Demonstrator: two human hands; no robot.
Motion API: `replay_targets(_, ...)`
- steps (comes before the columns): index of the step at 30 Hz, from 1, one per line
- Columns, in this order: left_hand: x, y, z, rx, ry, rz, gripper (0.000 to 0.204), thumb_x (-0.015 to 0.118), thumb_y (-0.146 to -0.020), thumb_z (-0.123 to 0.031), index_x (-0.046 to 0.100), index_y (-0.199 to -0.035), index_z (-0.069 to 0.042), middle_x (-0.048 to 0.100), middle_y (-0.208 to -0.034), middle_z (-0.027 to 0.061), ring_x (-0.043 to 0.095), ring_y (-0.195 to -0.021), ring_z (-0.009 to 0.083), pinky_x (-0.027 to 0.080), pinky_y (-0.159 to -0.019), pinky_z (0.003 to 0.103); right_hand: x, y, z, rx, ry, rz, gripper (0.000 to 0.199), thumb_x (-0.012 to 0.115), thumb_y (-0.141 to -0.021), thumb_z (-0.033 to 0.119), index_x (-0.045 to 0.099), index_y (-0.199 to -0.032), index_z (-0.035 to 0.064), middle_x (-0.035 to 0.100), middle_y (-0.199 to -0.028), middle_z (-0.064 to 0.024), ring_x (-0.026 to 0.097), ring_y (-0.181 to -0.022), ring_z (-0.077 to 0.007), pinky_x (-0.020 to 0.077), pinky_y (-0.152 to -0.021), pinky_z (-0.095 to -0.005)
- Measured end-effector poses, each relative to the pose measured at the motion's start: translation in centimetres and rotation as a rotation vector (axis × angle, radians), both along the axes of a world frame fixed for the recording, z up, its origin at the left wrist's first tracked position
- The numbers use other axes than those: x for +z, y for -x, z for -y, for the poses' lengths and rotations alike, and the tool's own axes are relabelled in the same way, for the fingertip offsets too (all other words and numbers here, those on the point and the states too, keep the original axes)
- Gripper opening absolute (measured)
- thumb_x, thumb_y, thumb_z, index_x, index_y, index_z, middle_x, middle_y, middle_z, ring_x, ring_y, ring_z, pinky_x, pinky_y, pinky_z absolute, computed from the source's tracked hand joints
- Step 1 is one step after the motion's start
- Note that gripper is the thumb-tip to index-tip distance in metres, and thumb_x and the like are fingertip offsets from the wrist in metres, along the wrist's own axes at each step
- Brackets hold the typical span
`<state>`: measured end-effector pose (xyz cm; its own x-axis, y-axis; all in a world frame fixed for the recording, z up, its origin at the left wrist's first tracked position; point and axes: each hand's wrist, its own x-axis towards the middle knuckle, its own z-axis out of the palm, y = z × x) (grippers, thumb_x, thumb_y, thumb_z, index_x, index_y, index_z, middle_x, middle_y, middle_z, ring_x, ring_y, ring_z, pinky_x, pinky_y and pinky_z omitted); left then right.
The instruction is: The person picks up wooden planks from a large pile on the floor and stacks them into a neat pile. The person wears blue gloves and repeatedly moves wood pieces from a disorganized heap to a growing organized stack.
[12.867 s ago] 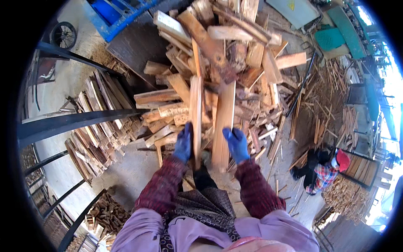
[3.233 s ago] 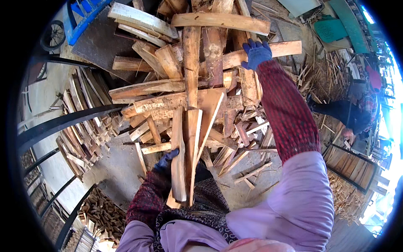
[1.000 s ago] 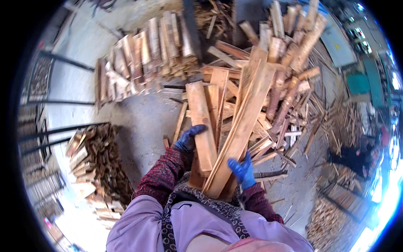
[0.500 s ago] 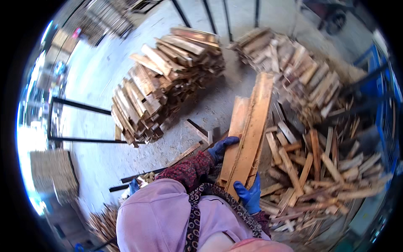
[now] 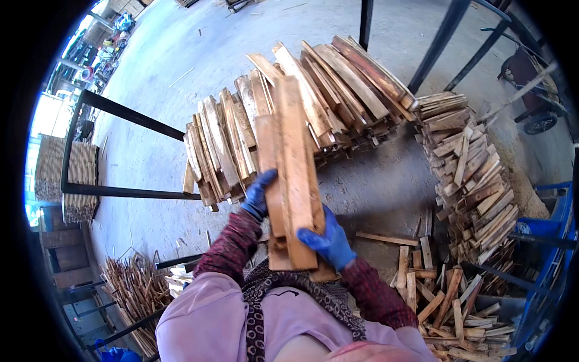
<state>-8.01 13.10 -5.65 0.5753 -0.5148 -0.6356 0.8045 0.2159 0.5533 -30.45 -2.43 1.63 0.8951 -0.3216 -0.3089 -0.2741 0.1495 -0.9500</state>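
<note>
A small bundle of flat wooden boards [image 5: 295,199] is held lengthwise in front of my chest, its far end overlapping the long wood stack [image 5: 368,90] in the picture. My left hand [image 5: 259,194], in a blue glove, grips the bundle's left edge. Opposite it, my right hand [image 5: 330,239], also blue-gloved, clasps the right side near the close end, its thumb lying across the top board. Both sets of fingers are partly hidden by the wood. Whether the far end touches the stack I cannot tell.
Black metal posts [image 5: 142,111] stand around the long stack. A second wood stack [image 5: 476,175] curves along the right, above a loose heap of offcuts [image 5: 446,308]. Thin sticks [image 5: 136,295] are piled at the lower left. A blue metal frame [image 5: 558,211] borders the far right.
My view and body have turned right. The boards now point at the long stack instead of between the two stacks. My right hand has come up along the bundle with its thumb on top.
</note>
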Motion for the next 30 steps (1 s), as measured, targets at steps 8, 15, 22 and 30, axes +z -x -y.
replay_targets(8, -5.0, -26.2, -4.9, -0.344, -0.757, 0.687, 0.098, 0.076, -0.086, -0.046, 0.024, -0.157, -0.002, 0.053, -0.144, 0.0239, 0.050, -0.134, 0.0346, 0.037, -0.114, 0.043, -6.1, -22.3, -0.7, 0.310, 0.346, 0.065, 0.097, 0.077, -0.080, 0.053, 0.038, -0.149, -0.0036, 0.040, -0.151, -0.0310, 0.044, -0.139, -0.0413, 0.0376, -0.115, -0.0426)
replay_targets(15, -19.7, -16.5, 1.7, -0.137, -1.193, 1.354, 0.104, 0.076, -0.082, -0.051, 0.024, -0.157, 0.000, 0.035, -0.151, 0.0341, 0.034, -0.143, 0.0469, 0.032, -0.118, 0.047, -25.7, 3.0, 0.0, -0.165, -0.027, -0.474, 0.064, 0.074, -0.087, 0.042, 0.059, -0.131, -0.0025, 0.070, -0.115, -0.0215, 0.067, -0.109, -0.0323, 0.0511, -0.097, -0.0379)
replay_targets(22, -20.9, -1.3, -3.2, -0.423, -0.831, 0.911, 0.084, 0.076, -0.091, -0.029, 0.029, -0.155, -0.004, 0.051, -0.141, 0.0211, 0.056, -0.125, 0.0318, 0.047, -0.107, 0.047, -37.2, 47.2, -14.9, -0.668, 0.213, -1.222, 0.043, 0.074, -0.086, 0.041, 0.070, -0.102, 0.0005, 0.072, -0.085, -0.0144, 0.069, -0.075, -0.0285, 0.0536, -0.070, -0.0418)
replay_targets(30, -35.8, 19.8, -8.2, -1.530, -0.643, -0.130, 0.037, 0.061, -0.101, -0.024, 0.059, -0.133, -0.007, 0.068, -0.112, 0.0107, 0.066, -0.090, 0.0191, 0.053, -0.067, 0.029, -43.2, 56.8, -36.8, -1.164, -0.548, -0.823, 0.053, 0.074, -0.088, 0.041, 0.068, -0.120, -0.0008, 0.073, -0.107, -0.0174, 0.067, -0.098, -0.0268, 0.0512, -0.092, -0.0361)
